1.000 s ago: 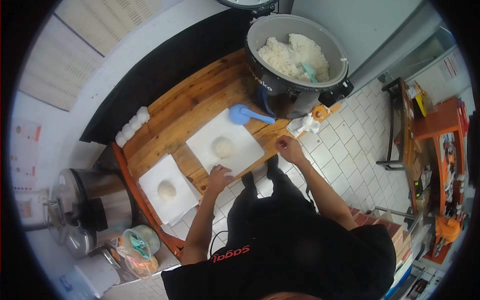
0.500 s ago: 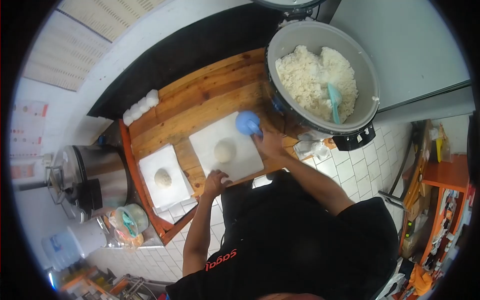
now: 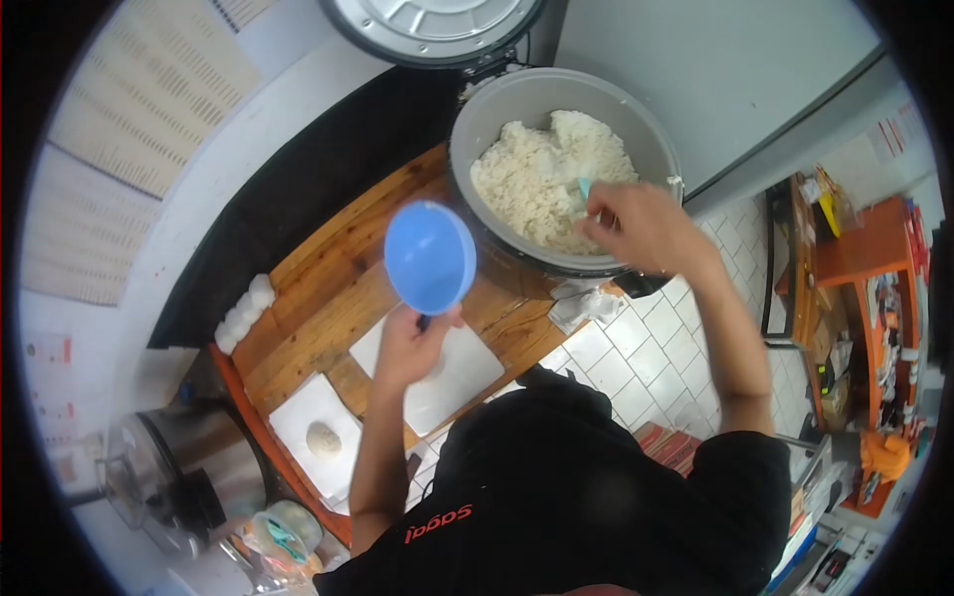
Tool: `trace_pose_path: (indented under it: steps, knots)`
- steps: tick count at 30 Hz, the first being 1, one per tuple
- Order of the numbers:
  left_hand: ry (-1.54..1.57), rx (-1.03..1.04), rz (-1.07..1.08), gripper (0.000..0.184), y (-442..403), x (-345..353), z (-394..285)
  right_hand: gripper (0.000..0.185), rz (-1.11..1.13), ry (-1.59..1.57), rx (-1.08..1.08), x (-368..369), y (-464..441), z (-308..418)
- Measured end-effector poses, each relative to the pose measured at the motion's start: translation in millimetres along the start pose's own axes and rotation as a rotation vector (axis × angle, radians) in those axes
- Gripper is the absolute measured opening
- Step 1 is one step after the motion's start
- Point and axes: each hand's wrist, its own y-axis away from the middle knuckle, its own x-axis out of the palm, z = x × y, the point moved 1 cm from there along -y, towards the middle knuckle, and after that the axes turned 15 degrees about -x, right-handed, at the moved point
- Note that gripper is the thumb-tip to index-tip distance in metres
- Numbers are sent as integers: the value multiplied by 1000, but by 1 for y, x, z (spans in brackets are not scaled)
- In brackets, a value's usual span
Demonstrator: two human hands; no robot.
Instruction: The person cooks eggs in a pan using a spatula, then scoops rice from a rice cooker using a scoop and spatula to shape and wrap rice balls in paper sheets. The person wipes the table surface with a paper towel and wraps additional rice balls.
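My left hand (image 3: 412,343) grips the handle of a blue plastic scoop (image 3: 430,256), its hollow facing up and showing no rice inside. Below it lies a stack of white paper sheets (image 3: 462,382); my hand and forearm mostly hide the rice mound on it. Over the rim of the large rice cooker (image 3: 477,129), my right hand (image 3: 641,228) has its fingers curled around a turquoise rice spoon (image 3: 584,187), most of which is hidden. White cooked rice (image 3: 537,174) fills much of the pot.
A second paper stack (image 3: 298,462) with a rice mound (image 3: 323,440) lies at the table's left end. Several white rolls (image 3: 243,313) line the back edge. The cooker's open lid (image 3: 437,25) stands behind. Another steel cooker (image 3: 204,467) is at left.
The blue scoop has gone from my right hand to my left and been lifted and turned hollow side up. My right hand has moved to the spoon in the rice. The view has shifted.
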Motion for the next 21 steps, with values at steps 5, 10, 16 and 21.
trace_pose_path:
  steps: [5, 10, 16, 21]
  knots:
    - [-294, 397, -126, 26, -87, 21, -100, 49, 532, 70, 20, 56, -35, -120]
    - [-890, 137, -234, 26, -200, 67, -147, 32, 786, 134, 64, 36, -59, -140]
    - [-1338, -198, 123, 29, -316, 111, -113, 22, 608, 479, -155, -26, -46, -167]
    - [-1302, -135, 107, 30, -341, 171, -86, 15, -111, 168, 42, -61, 47, -168]
